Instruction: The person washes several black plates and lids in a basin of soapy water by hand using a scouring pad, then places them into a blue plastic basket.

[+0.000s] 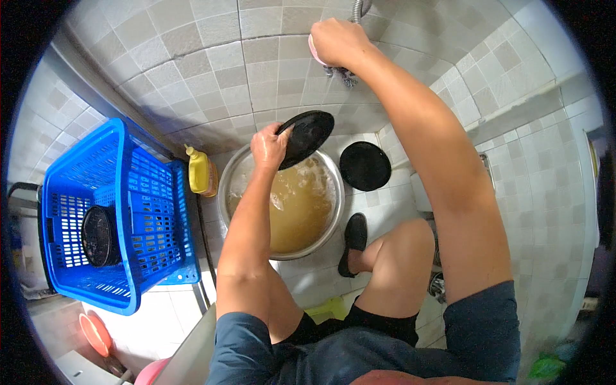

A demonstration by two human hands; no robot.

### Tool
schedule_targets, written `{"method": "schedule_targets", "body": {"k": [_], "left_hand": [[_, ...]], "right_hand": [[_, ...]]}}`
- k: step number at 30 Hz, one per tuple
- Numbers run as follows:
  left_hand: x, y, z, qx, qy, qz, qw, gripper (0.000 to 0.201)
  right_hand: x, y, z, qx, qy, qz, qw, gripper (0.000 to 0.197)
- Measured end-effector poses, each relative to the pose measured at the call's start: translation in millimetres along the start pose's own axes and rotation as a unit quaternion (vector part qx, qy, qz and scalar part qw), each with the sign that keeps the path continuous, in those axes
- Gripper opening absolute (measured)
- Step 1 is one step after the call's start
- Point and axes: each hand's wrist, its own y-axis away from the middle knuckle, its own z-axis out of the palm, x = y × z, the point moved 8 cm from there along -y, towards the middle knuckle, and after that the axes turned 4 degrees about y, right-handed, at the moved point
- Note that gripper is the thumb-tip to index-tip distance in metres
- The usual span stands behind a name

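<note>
My left hand (268, 146) grips the edge of a round black plate (308, 135), tilted over the left-centre of a large metal basin (341, 212). Cloudy yellow-brown water with some foam stands in the basin. High in front of the wall, my right hand (339, 43) is closed around a pink-edged scrubber (314, 50). Dark grey curly strands hang below that hand, well apart from the plate. A second round black plate (365, 166) lies on the floor right of the basin.
To the left stands a blue plastic basket (131, 256) holding another round black piece (99, 236). A yellow bottle (199, 170) is between basket and basin. A metal hose (357, 11) hangs on the tiled wall. An orange bowl (96, 333) sits lower left; my shoe (355, 240) is beside the basin.
</note>
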Motion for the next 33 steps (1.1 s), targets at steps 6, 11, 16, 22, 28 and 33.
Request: {"method": "schedule_targets", "body": {"k": [6, 11, 16, 22, 28, 33], "left_hand": [[49.4, 15.8, -34.9, -0.072, -0.215, 0.129, 0.965, 0.025], [72.5, 32.8, -87.7, -0.04, -0.266, 0.102, 0.958, 0.03], [74.2, 44.5, -126.9, -0.034, -0.249, 0.001, 0.968, 0.034], [79.7, 54.0, -162.4, 0.005, -0.222, -0.011, 0.975, 0.033], [88.9, 57.5, -179.0, 0.023, -0.22, -0.019, 0.975, 0.033], [93.4, 65.5, -187.5, 0.031, -0.211, 0.019, 0.977, 0.033]], "right_hand": [[6.3, -1.3, -2.0, 0.074, -0.014, -0.03, 0.997, 0.025], [1.5, -0.9, -4.3, 0.0, -0.014, 0.013, 1.0, 0.026], [4.5, -1.6, -5.4, -0.017, -0.039, 0.068, 0.997, 0.027], [-4.1, 3.5, -8.9, -0.012, -0.103, 0.137, 0.985, 0.029], [2.0, 9.3, -7.2, -0.005, -0.112, 0.165, 0.98, 0.028], [4.1, 32.5, -25.6, 0.027, -0.128, 0.162, 0.978, 0.025]]}}
